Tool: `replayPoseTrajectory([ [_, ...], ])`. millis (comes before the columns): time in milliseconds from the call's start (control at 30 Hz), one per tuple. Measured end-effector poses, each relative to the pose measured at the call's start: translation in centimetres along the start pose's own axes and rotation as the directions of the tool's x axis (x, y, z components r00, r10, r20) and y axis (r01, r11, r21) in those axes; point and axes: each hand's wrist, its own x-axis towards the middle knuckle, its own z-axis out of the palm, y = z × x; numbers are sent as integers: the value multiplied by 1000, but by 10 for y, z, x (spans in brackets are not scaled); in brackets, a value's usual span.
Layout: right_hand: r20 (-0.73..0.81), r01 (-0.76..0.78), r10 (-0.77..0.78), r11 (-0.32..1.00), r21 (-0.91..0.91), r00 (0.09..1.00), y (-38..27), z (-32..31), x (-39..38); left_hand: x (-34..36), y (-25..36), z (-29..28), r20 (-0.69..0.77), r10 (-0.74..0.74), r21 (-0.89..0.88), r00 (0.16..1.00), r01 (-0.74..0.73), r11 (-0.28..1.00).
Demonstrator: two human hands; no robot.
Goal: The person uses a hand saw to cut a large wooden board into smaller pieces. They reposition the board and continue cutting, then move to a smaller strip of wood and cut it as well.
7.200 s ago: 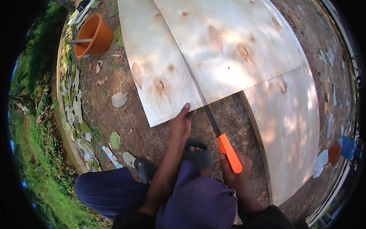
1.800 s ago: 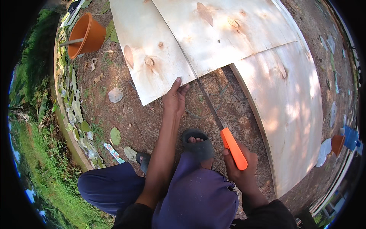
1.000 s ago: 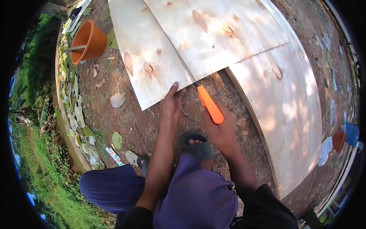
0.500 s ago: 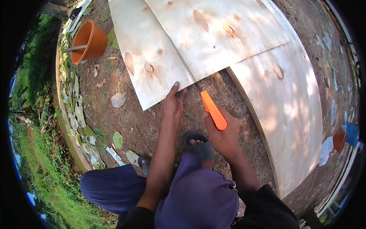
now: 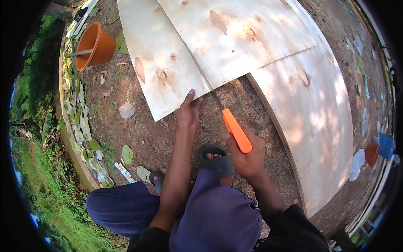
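A pale plywood sheet (image 5: 235, 46) has a long cut running away from its near edge, with a narrower strip (image 5: 168, 63) to the left of the cut. My left hand (image 5: 189, 113) grips the strip's near edge beside the cut, thumb on top and the other fingers partly hidden beneath. Closed around the orange handle of a handsaw (image 5: 236, 130) is my right hand (image 5: 249, 155). The saw's narrow dark blade slants up to the near end of the cut; its far part is hidden by the plywood.
Another plywood board (image 5: 310, 122) lies at the right, partly under the sheet. My sandalled foot (image 5: 216, 159) rests on bare soil just below the saw. An orange bucket (image 5: 95, 46) stands far left, near leaves along a low edge. A blue container (image 5: 386, 147) is at the far right.
My right hand has drawn the saw slightly back toward me, so more blade shows between the plywood and the handle. My left hand keeps its grip on the strip.
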Motion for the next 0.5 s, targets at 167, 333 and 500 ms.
replayPoseTrajectory([
  [167,53,-7,11,996,-85,999,2,-22,-40,-12,1,-2,-37,3,2,999,-3,1000],
  [333,21,99,-98,994,-54,995,-8,32,94,9,-12,2,81,-66,-47,995,70,996],
  [500,19,-6,6,1000,-17,1000,10,-9,-14,-10,4,8,-57,-15,35,998,17,999],
])
